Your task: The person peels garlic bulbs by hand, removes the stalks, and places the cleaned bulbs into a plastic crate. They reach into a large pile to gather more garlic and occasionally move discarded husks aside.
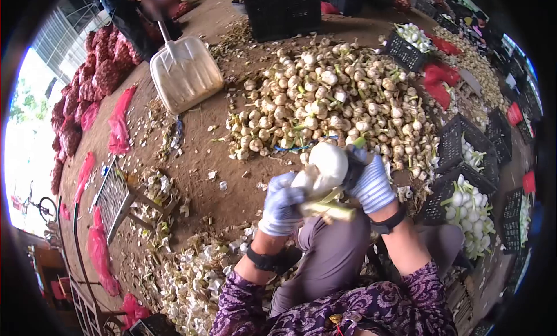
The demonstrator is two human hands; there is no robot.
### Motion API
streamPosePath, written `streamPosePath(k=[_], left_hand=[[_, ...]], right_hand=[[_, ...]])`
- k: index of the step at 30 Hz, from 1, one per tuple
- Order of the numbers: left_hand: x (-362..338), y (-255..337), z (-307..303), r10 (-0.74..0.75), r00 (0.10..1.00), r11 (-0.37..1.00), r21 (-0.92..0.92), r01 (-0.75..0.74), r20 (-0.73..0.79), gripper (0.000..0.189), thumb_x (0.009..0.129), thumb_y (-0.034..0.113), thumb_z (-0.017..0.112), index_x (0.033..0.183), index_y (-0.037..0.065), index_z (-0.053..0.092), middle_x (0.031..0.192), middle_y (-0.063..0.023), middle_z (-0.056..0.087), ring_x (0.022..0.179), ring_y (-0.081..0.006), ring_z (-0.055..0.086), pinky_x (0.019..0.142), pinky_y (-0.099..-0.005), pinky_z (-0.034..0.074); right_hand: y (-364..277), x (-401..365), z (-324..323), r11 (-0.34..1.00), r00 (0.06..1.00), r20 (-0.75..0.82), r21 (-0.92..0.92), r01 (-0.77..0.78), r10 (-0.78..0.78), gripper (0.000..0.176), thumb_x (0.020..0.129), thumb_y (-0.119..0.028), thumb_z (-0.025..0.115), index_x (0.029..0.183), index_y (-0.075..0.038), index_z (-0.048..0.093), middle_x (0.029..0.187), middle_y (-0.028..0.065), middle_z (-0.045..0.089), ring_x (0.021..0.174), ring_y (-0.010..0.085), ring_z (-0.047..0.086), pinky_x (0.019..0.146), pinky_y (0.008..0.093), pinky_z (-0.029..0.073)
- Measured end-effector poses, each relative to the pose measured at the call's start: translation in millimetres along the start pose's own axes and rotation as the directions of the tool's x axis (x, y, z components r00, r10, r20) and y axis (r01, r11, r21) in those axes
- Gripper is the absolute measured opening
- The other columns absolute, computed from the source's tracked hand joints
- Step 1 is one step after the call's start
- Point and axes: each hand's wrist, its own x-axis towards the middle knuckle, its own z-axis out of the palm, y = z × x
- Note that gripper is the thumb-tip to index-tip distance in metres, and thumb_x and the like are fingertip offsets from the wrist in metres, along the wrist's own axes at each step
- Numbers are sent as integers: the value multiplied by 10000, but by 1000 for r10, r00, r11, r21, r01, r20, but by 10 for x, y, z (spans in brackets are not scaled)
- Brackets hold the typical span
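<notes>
Garlic, a large round white bulb (329, 164), sits between two gloved hands above the person's grey-trousered knees (336, 252). The left hand (282, 201), in a white and blue knit glove, curls its fingers around what looks like a smaller pale bulb (306, 179); its grip is pressed together there. The right hand (374, 184), in a striped glove, is by the big bulb's right side, against a small dark object (354, 168) too blurred to name — whether that grip is spread or closed, one cannot tell. Cut yellow-green stalks (331, 210) lie across the near side of the bulbs.

The smooth bulb could slip if the left fingers loosened, rolling off the knees into the husks. If the dark object has an edge, a careless turn could nick the bulb or a gloved finger; the loose stalks could hide where the fingertips are.

Beyond the hands, the heap of unpeeled garlic (325, 98) comes close, so a far reach would brush its near edge. On the right, a black plastic crate (432, 205) of white bulbs limits the elbow. More room lies left, over brown dirt floor (200, 179) — papery husks (194, 284) cover the near left, and a slatted wooden stool (113, 191) stands farther left.
</notes>
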Motion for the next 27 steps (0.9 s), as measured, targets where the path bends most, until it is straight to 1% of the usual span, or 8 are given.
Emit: streamPosePath(k=[1,9,13,16,21,23,24,27], left_hand=[[-34,53,-59,35,999,999,29,-36,27,104,604,93,629,639,15,570,604,-21,563,525,-102,496,498,-226,387],[-191,323,-633,59,983,795,604,58,-173,71,687,73,674,684,13,636,613,20,583,528,-46,490,484,-209,386],[-181,211,-1363,293,955,-501,859,110,48,255,691,195,666,914,81,623,694,-112,597,632,-306,601,553,-379,477],[-269,256,-1218,202,978,-438,898,39,57,493,679,238,705,1113,66,546,942,-151,603,822,-295,613,661,-378,494],[-324,188,-305,-6,999,794,607,37,-52,585,765,162,704,1259,1,434,1064,-116,563,918,-150,549,794,-273,457],[-259,74,-106,87,990,822,569,-8,-112,412,771,97,675,1132,-48,540,947,-85,604,841,-129,556,740,-249,456],[-204,24,-177,162,972,601,798,38,-168,230,750,41,636,960,-53,626,832,-57,619,752,-116,557,659,-238,452],[-256,68,-142,153,988,774,622,-118,-2,74,710,51,627,712,-18,600,654,-51,569,578,-139,526,529,-237,417]], right_hand=[[140,31,-62,819,945,195,-472,326,-264,204,822,-227,535,882,-43,598,924,111,638,878,280,610,828,431,500],[-185,34,-120,598,894,212,-679,426,-395,208,858,-288,508,879,-110,613,690,36,628,497,146,563,325,238,380],[65,43,-389,617,924,209,-694,372,-321,209,855,-284,512,890,-107,618,709,50,633,422,157,506,321,239,373],[137,7,-489,675,974,154,-703,225,-165,185,836,-263,522,901,-122,623,785,68,650,475,194,563,329,255,396],[-241,-221,56,916,965,93,305,-261,244,196,785,-257,561,891,-101,618,826,91,653,677,242,649,439,349,501],[-310,-276,72,651,784,139,480,-587,605,268,782,-196,600,991,-29,584,924,101,629,766,221,623,692,337,517],[-58,-297,26,888,913,55,215,-405,404,184,825,-94,542,973,-5,606,883,98,640,773,204,627,696,312,500],[-391,-337,114,923,937,-133,262,-282,324,144,807,-144,608,837,-6,637,700,55,624,610,150,593,549,260,453]])
